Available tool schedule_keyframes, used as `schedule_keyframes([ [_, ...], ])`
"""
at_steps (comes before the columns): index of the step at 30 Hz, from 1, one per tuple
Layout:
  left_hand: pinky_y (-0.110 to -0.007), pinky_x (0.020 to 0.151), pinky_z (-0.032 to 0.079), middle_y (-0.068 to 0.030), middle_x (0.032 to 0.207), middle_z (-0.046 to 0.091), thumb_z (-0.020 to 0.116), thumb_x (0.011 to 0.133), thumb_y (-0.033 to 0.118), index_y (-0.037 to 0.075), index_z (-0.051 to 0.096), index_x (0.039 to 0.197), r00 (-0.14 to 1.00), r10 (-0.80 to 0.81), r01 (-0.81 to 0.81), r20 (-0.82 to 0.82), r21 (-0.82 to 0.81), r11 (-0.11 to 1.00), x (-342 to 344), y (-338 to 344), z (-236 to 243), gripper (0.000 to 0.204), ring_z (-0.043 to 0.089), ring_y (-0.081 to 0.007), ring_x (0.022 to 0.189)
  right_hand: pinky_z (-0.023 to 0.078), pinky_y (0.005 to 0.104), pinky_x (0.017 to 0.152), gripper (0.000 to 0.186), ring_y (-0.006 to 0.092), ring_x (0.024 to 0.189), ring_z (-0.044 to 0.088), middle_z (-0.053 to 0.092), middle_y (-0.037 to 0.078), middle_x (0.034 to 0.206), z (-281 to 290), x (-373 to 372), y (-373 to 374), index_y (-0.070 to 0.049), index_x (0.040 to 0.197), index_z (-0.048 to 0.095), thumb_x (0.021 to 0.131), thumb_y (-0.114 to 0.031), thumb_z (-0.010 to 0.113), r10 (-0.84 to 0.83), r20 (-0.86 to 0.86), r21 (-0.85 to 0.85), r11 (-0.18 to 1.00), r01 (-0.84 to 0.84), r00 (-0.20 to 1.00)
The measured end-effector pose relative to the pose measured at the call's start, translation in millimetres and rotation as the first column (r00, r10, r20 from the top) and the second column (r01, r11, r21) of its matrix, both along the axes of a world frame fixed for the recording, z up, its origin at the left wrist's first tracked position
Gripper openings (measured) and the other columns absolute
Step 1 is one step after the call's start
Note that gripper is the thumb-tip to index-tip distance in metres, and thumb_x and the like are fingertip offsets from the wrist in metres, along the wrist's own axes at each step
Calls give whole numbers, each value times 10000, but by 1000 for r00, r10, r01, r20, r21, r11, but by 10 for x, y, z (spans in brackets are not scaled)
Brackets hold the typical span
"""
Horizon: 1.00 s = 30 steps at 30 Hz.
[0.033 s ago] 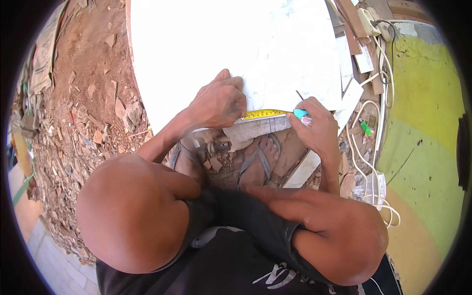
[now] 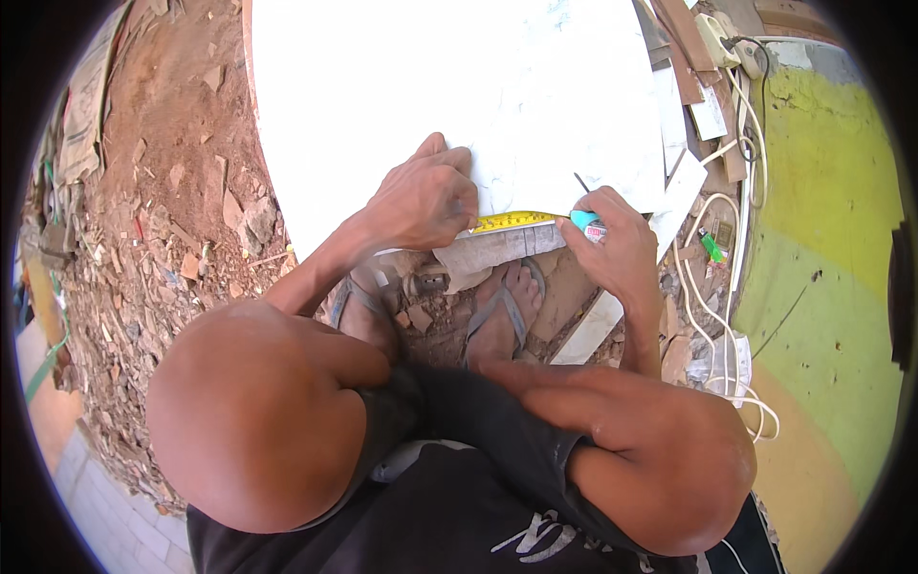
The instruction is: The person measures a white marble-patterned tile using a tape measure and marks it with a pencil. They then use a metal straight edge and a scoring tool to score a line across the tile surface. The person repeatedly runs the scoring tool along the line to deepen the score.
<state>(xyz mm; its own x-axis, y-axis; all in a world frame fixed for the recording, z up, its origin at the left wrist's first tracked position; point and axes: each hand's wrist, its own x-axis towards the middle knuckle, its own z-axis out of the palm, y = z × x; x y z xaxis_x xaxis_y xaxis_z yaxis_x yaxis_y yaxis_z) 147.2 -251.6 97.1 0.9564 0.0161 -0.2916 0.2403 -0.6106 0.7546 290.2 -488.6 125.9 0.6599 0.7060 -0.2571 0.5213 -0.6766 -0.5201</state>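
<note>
The person squats over a large white tile (image 2: 402, 86), measuring along its near edge. The left hand (image 2: 426, 201) is closed, pressing a yellow tape measure (image 2: 512, 222) flat on the tile; the right hand (image 2: 617, 244) is clamped on a teal-capped marker (image 2: 581, 216), its tip at the tape's far end. To mark well, the tape should probably stay taut and parallel to the edge, the tip held steady against the graduation. The tape lies between the two hands, touching both, above the sandalled feet (image 2: 502, 306) and rubble (image 2: 182, 239). White cables (image 2: 712, 277) run at the right.
</note>
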Motion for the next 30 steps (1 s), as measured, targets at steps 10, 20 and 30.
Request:
schedule_keyframes([
  [10,-368,827,481,-33,903,547,754,758,84,94,785,783,1000,5,-6,19,34,999,11,-3,-7,41,475,-252,953,509,474,711,261,365,829,677,653,98,871,-20,23,71,-69,843,632,829,-286,775,-27,17,-105,994,28,1000],
  [20,-368,812,460,-24,877,514,747,766,94,102,795,794,999,7,-9,50,27,1000,12,-8,-61,56,432,-239,932,520,442,694,323,324,785,684,673,100,871,2,14,88,-53,879,649,846,-335,804,-34,60,-159,986,43,998],
  [30,-387,838,442,-31,883,533,776,804,155,93,731,770,998,1,-2,58,20,1000,2,-6,-85,84,462,-257,941,520,444,694,334,317,784,683,672,108,864,-24,35,95,-53,871,650,839,-346,809,-25,69,-194,980,38,997],
])
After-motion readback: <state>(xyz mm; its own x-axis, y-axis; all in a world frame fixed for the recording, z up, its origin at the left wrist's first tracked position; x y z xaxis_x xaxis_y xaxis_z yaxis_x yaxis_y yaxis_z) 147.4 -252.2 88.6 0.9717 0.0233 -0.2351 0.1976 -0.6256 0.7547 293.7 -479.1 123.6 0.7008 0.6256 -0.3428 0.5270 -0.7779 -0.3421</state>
